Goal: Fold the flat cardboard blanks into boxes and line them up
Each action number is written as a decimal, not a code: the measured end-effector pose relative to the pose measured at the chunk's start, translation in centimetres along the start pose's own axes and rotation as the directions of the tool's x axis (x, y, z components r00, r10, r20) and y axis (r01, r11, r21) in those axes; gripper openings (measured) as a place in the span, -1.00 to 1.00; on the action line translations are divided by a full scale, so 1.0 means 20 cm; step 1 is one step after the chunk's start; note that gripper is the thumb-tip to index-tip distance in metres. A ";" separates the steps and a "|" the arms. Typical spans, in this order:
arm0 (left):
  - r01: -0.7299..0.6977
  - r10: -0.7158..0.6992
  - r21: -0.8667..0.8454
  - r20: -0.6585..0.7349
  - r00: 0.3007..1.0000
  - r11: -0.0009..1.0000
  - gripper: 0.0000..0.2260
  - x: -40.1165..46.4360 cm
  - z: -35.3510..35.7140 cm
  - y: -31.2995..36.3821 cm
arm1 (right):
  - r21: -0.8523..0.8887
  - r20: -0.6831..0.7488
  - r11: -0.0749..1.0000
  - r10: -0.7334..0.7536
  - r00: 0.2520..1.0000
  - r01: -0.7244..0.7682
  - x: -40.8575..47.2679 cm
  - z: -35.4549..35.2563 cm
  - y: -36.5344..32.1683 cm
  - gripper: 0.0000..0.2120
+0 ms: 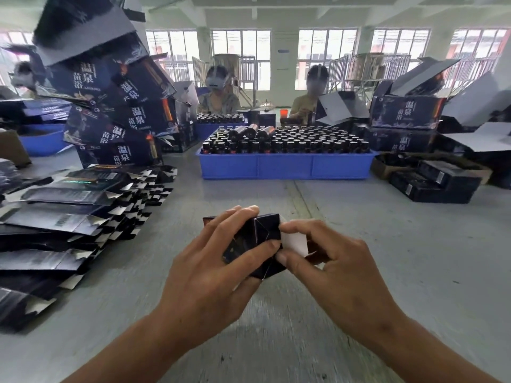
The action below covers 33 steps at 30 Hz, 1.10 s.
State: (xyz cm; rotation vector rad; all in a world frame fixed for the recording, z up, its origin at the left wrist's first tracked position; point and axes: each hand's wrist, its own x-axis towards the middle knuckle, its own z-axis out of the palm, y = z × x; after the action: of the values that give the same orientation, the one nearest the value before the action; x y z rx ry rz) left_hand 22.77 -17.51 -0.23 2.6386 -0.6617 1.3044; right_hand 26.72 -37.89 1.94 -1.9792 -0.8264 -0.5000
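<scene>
A small dark cardboard box (265, 230), partly folded, is held low over the grey table (387, 244) in the middle of the view. My left hand (215, 258) grips its body, fingers over the top and thumb along the near side. My right hand (331, 261) pinches the white-backed end flap (294, 241) between thumb and forefinger. A sprawling pile of flat dark blanks (69, 214) lies on the table to the left. Folded boxes with white lettering (116, 106) are stacked in a leaning tower behind that pile.
A blue tray (284, 165) full of several dark bottles stands straight ahead. More folded boxes (406, 117) and open flaps pile up at the right, with dark packs (434, 183) in front. Two people sit across the table. A blue tub (41, 139) sits far left.
</scene>
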 end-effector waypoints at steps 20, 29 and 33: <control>0.147 -0.154 -0.158 -0.031 0.988 0.976 -0.31 0.03 -0.06 0.02 | 0.375 0.065 0.883 0.280 0.958 -0.283 0.03 0.04 -0.06 -0.82; 0.187 -0.186 -0.168 0.023 0.982 0.968 -0.30 0.04 -0.06 0.07 | 0.357 0.033 0.898 0.263 0.964 -0.257 0.02 0.01 -0.06 -0.82; 0.186 -0.187 -0.188 0.015 0.982 0.964 -0.28 0.04 -0.05 0.08 | 0.353 0.011 0.902 0.260 0.966 -0.247 0.01 0.02 -0.05 -0.84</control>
State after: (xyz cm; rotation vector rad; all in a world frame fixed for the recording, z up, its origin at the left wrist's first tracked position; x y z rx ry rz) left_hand 21.73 -18.96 0.92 2.4767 -0.4947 1.1339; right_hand 26.23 -37.05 2.39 -1.7044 -0.5757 -0.2151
